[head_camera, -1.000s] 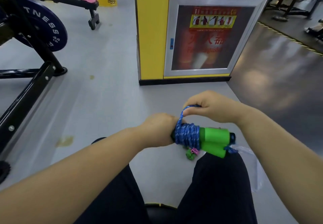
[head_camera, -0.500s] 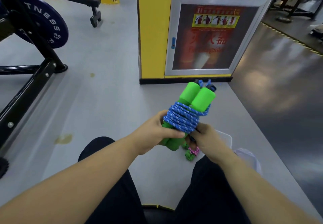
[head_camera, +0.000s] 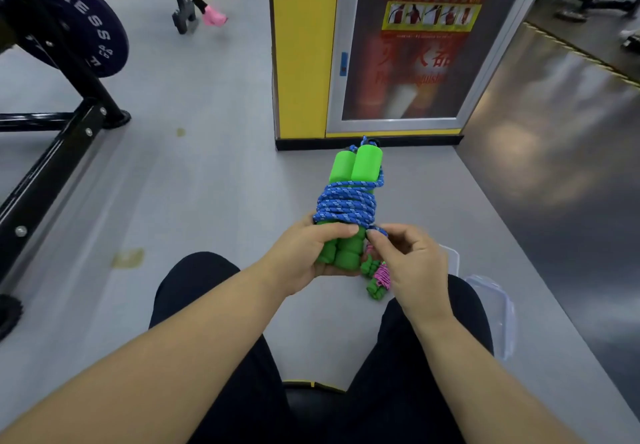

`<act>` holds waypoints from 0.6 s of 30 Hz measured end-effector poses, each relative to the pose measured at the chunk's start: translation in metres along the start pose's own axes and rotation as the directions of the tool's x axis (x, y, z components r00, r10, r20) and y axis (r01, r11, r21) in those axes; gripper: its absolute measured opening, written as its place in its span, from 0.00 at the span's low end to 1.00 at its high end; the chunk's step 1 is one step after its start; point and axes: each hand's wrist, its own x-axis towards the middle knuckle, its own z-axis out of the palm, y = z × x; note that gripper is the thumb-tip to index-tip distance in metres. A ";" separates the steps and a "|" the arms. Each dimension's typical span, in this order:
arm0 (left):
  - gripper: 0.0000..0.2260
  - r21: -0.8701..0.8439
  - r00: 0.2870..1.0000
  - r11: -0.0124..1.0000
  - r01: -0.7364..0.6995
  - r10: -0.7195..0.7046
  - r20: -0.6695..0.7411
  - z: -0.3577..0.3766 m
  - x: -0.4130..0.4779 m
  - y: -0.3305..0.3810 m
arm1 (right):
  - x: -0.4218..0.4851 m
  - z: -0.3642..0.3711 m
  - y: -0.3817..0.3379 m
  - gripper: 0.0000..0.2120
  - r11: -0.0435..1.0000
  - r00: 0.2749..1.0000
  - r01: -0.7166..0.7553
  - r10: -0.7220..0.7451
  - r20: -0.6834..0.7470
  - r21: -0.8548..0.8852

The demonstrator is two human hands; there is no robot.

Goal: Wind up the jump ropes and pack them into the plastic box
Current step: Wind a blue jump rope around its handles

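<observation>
Rope [head_camera: 346, 206], blue, is coiled round the middle of two green handles [head_camera: 356, 166], held above the floor before the knees. Head view: the left hand [head_camera: 304, 253] clasps the lower handle ends, thumb across the front, apparently to lock the pair together and stop the coil slipping. The right hand [head_camera: 405, 263] pinches the loose end at the coil's lower edge, probably to tuck it. The long axis runs away from the person, cap ends toward the cabinet [head_camera: 408, 63]. A wound pink rope [head_camera: 379, 277] lies below; the box [head_camera: 452, 258] stands just beside it.
</observation>
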 end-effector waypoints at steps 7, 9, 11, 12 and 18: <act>0.08 0.023 1.000 1.000 -0.014 0.015 -0.027 0.001 -0.002 -0.009 | 0.000 -0.004 -0.003 0.10 0.984 0.988 -0.109 0.090 0.128 0.144; 0.08 0.020 0.998 1.000 -0.022 0.023 -0.051 0.000 -0.003 -0.009 | -0.003 -0.005 0.000 0.16 0.994 0.978 -0.054 0.033 0.207 0.095; 0.08 0.015 0.998 1.000 -0.017 0.018 -0.066 0.000 -0.005 -0.010 | -0.005 -0.007 0.001 0.18 0.999 0.965 0.034 -0.041 0.257 0.032; 0.08 0.011 0.998 1.000 -0.008 0.008 -0.068 0.001 -0.006 -0.011 | -0.004 -0.009 0.000 0.18 0.998 0.963 0.055 -0.060 0.264 0.028; 0.15 -0.085 0.993 0.996 0.019 -0.029 -0.112 0.004 -0.008 -0.014 | 0.004 -0.013 -0.007 0.18 0.995 0.954 0.103 -0.095 0.284 -0.014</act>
